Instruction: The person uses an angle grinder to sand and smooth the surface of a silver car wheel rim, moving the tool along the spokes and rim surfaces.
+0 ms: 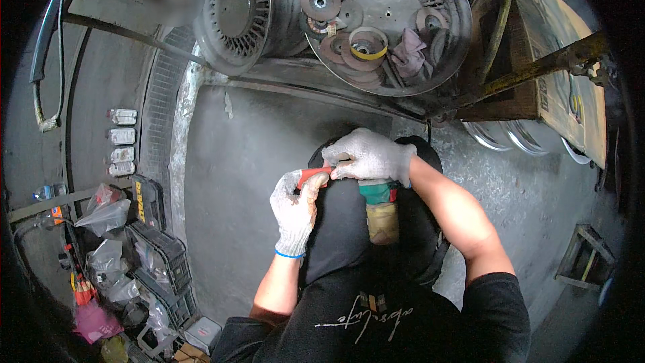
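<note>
In front of my lap, my left hand (294,208), in a whitish knitted glove with a blue cuff, pinches a small red piece of sandpaper (314,175) between thumb and fingers. The piece looks folded or rolled. My right hand (371,154), gloved the same way, has its fingertips closed at the other end of the piece. Below the right hand, between my dark-trousered legs, a green and tan cylindrical thing (382,212) shows in part; its upper end is hidden by the hand.
Ahead, an upturned wheel rim (457,60) holds grinding discs (320,2), a yellow-edged ring, a rag (411,54) and a red square. Another wheel (235,7) stands left of it. Crates (158,255), cans (122,136) and bags line the left; a cardboard box (571,74) stands right.
</note>
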The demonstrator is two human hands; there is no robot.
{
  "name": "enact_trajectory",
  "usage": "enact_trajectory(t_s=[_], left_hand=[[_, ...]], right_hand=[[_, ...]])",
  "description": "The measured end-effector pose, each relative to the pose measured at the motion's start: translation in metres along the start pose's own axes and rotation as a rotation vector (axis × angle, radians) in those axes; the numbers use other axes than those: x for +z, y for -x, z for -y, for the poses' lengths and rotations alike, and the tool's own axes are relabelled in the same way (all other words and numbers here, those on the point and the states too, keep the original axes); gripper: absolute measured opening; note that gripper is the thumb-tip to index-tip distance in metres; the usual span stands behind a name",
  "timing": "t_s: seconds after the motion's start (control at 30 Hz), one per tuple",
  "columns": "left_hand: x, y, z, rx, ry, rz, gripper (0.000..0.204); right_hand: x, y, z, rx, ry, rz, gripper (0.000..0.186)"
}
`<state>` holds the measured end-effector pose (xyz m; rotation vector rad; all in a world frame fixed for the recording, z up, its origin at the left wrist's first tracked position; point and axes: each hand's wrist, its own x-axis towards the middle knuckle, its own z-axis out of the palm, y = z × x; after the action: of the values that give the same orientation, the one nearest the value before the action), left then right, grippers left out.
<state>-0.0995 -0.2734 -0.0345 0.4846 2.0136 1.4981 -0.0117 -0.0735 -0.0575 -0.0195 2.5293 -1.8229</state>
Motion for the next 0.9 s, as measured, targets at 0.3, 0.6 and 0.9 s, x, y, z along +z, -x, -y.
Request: enact_trajectory(t_s=[0.3, 0.6, 0.9], left_hand=[[-0.004, -0.003, 0.006, 0.084, 0.006, 0.035, 0.015], [-0.006, 0.001, 0.002, 0.041, 0.056, 0.039, 0.02], [-0.006, 0.0, 0.018, 0.066, -0.066, -0.147, 0.047]], right_hand=[[-0.001, -0.009, -0.013, 0.329, -0.63, 0.278, 0.028], [0.042, 0.016, 0.017, -0.121, 0.639, -0.401, 0.016], [0.013, 0.009, 0.019, -0.047, 0.206, -0.185, 0.021]])
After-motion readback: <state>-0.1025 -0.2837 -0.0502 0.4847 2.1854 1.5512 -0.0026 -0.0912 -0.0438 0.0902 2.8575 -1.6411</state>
